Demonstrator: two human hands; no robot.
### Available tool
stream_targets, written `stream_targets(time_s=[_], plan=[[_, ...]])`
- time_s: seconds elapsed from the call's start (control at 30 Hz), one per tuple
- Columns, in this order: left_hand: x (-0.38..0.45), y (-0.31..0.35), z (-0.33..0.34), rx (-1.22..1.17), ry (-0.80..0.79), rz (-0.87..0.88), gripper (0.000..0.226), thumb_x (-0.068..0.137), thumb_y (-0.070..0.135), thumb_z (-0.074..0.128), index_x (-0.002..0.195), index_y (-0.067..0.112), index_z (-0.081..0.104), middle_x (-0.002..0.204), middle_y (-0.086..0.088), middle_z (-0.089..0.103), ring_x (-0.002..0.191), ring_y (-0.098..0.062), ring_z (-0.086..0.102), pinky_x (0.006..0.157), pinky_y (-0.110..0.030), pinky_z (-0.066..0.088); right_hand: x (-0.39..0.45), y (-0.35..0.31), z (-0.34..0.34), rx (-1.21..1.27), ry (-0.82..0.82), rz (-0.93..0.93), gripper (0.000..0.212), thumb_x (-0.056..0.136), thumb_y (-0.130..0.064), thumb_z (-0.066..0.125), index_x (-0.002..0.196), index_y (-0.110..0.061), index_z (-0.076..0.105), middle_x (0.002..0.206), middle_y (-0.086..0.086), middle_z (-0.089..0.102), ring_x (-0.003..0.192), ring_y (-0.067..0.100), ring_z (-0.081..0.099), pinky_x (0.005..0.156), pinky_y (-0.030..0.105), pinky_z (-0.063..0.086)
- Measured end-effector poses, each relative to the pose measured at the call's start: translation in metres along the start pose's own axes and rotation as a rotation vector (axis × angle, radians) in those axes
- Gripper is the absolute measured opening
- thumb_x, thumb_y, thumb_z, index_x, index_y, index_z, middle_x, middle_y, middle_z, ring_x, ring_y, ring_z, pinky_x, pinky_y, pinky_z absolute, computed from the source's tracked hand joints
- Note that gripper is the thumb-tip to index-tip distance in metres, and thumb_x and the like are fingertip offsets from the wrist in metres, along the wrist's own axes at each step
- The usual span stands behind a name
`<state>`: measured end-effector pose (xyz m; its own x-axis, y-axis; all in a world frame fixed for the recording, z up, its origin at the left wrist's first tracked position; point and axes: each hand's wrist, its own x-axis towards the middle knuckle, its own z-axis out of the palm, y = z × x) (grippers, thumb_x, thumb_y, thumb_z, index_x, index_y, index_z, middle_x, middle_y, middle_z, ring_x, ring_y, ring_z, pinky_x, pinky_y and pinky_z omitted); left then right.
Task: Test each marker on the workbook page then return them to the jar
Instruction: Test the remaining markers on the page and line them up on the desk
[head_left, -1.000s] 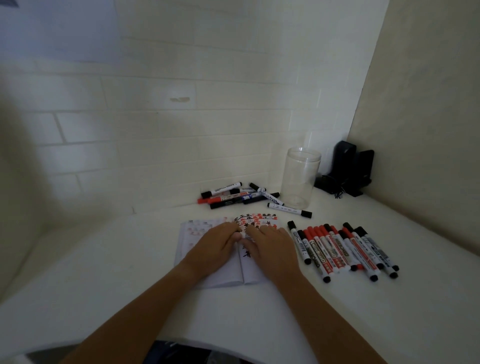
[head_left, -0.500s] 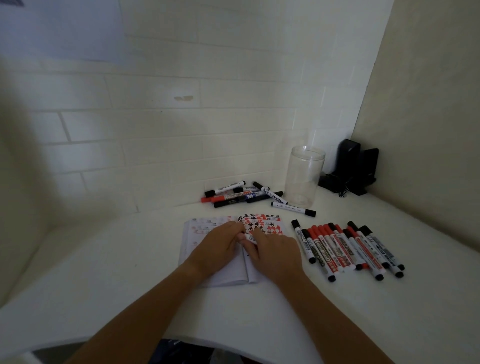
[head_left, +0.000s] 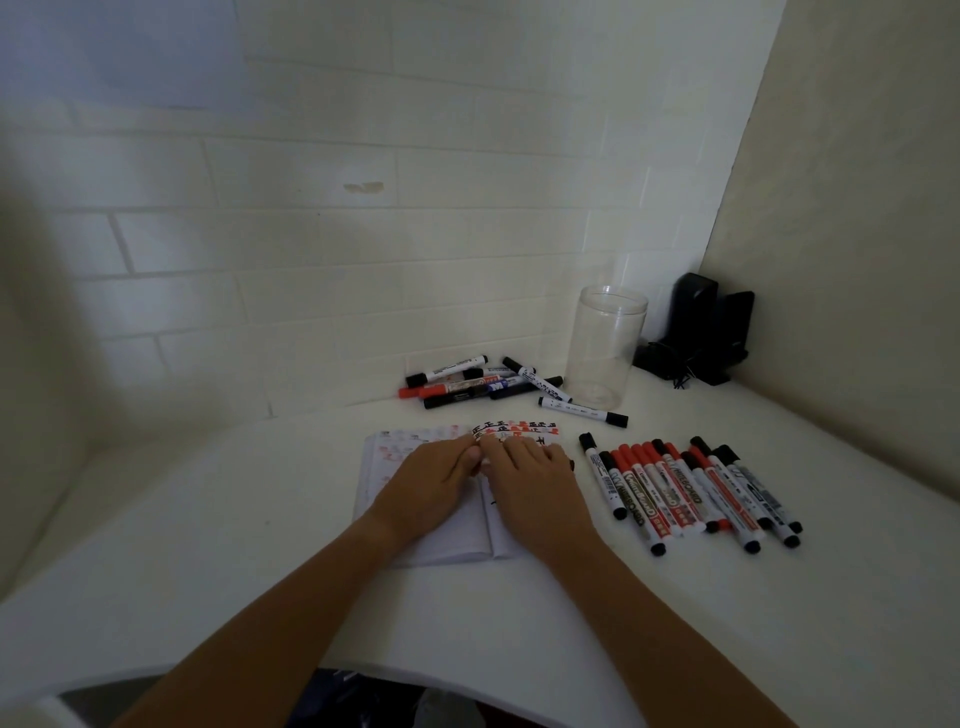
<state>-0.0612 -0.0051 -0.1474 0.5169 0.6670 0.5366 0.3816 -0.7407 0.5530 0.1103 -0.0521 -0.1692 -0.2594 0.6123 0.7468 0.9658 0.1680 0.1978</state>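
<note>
A small open workbook (head_left: 415, 540) lies on the white table, its top pages fanned up and covered in red and black test marks. My left hand (head_left: 431, 480) lies on the left page, thumb and fingertips pinching the fanned page edges near the spine. My right hand (head_left: 535, 486) presses flat on the right page, fingertips touching the same page edges. Several red and black markers (head_left: 691, 488) lie in a row right of the workbook. A loose pile of several markers (head_left: 478, 384) lies by the wall. The clear empty jar (head_left: 605, 345) stands upright behind them.
One marker (head_left: 582, 410) lies alone in front of the jar. A black device (head_left: 701, 332) with a cable stands in the back right corner. A tiled wall runs behind the table and a plain wall on the right. The table's front edge is just below my forearms.
Both hands stay on the workbook with only small finger movement at the fanned pages. The view has shifted slightly; markers and jar have not moved.
</note>
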Motion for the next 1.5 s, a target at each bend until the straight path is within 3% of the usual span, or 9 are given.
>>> stream_targets(time_s=[0.17, 0.4, 0.63, 0.77, 0.9, 1.03, 1.13, 1.3, 1.5], plan=[[-0.002, -0.005, 0.004, 0.109, -0.094, -0.038, 0.037, 0.105, 0.043, 0.030, 0.077, 0.033, 0.051, 0.077, 0.009, 0.064, 0.070, -0.006, 0.054, 0.070, -0.031, 0.043, 0.002, 0.001, -0.009, 0.062, 0.014, 0.029, 0.040, 0.097, -0.053, 0.045, 0.097, -0.023, 0.071, 0.069, -0.006, 0.062, 0.059, 0.012, 0.058, 0.054, 0.027, 0.042], [-0.002, -0.004, 0.001, 0.108, -0.118, 0.002, 0.033, 0.108, 0.027, 0.040, 0.077, 0.034, 0.051, 0.076, 0.012, 0.061, 0.073, -0.006, 0.052, 0.069, -0.021, 0.037, 0.002, -0.004, -0.014, 0.014, -0.058, 0.085, 0.048, 0.098, -0.058, 0.037, 0.077, -0.023, 0.064, 0.049, -0.007, 0.054, 0.036, 0.010, 0.046, 0.041, 0.021, 0.023], [-0.001, -0.006, 0.003, 0.126, -0.121, 0.046, 0.034, 0.108, 0.025, 0.042, 0.076, 0.036, 0.047, 0.075, 0.010, 0.060, 0.070, -0.004, 0.049, 0.067, -0.019, 0.035, 0.003, -0.007, -0.018, 0.012, -0.061, 0.109, 0.052, 0.096, -0.060, 0.037, 0.066, -0.023, 0.057, 0.042, -0.007, 0.046, 0.038, 0.008, 0.021, 0.043, 0.020, 0.018], [-0.002, -0.012, 0.005, 0.115, -0.089, 0.056, 0.037, 0.104, 0.041, 0.030, 0.076, 0.026, 0.049, 0.072, 0.006, 0.058, 0.067, -0.004, 0.045, 0.065, -0.019, 0.031, 0.000, -0.002, -0.017, 0.026, -0.145, 0.197, 0.064, 0.094, -0.072, 0.033, 0.058, -0.023, 0.053, 0.041, -0.006, 0.043, 0.037, 0.009, 0.028, 0.041, 0.020, 0.019], [0.000, -0.008, 0.004, 0.059, -0.059, -0.012, 0.035, 0.108, 0.039, 0.032, 0.074, 0.035, 0.040, 0.068, 0.013, 0.049, 0.065, 0.000, 0.048, 0.063, -0.017, 0.032, 0.001, -0.003, -0.019, 0.121, -0.232, 0.297, 0.069, 0.092, -0.083, 0.021, 0.071, -0.025, 0.052, 0.053, -0.008, 0.050, 0.044, 0.007, 0.046, 0.042, 0.023, 0.034], [0.001, -0.006, 0.000, -0.074, 0.032, -0.100, 0.035, 0.108, 0.039, 0.030, 0.080, 0.026, 0.046, 0.073, 0.007, 0.050, 0.071, -0.011, 0.050, 0.070, -0.031, 0.041, 0.004, 0.000, -0.027, 0.186, -0.192, 0.407, 0.043, 0.105, -0.046, 0.025, 0.110, -0.020, 0.058, 0.078, -0.007, 0.056, 0.063, 0.008, 0.049, 0.057, 0.024, 0.038], [0.002, -0.009, 0.000, 0.032, -0.013, -0.039, 0.029, 0.099, 0.045, 0.036, 0.087, 0.022, 0.050, 0.080, 0.006, 0.051, 0.079, -0.016, 0.049, 0.073, -0.035, 0.041, 0.008, 0.010, -0.033, 0.326, -0.148, 0.483, 0.040, 0.107, -0.024, 0.042, 0.146, -0.019, 0.045, 0.105, -0.002, 0.065, 0.078, 0.010, 0.058, 0.069, 0.024, 0.049], [0.004, -0.018, 0.002, 0.123, -0.133, 0.009, 0.021, 0.081, 0.034, 0.044, 0.096, 0.021, 0.053, 0.087, 0.006, 0.053, 0.082, -0.013, 0.049, 0.075, -0.039, 0.041, 0.008, 0.019, -0.032, 0.590, 0.028, 0.467, 0.026, 0.107, -0.025, 0.040, 0.120, -0.019, 0.061, 0.108, -0.001, 0.066, 0.084, 0.011, 0.065, 0.072, 0.027, 0.056], [0.007, -0.024, 0.007, 0.214, -0.136, 0.004, 0.027, 0.091, 0.051, 0.050, 0.098, 0.025, 0.056, 0.092, 0.009, 0.059, 0.090, -0.010, 0.050, 0.078, -0.034, 0.037, 0.009, 0.019, -0.044, 1.063, -0.008, 0.763, 0.044, 0.099, 0.004, 0.049, 0.125, -0.027, 0.067, 0.104, -0.004, 0.075, 0.088, 0.009, 0.075, 0.065, 0.028, 0.062]])
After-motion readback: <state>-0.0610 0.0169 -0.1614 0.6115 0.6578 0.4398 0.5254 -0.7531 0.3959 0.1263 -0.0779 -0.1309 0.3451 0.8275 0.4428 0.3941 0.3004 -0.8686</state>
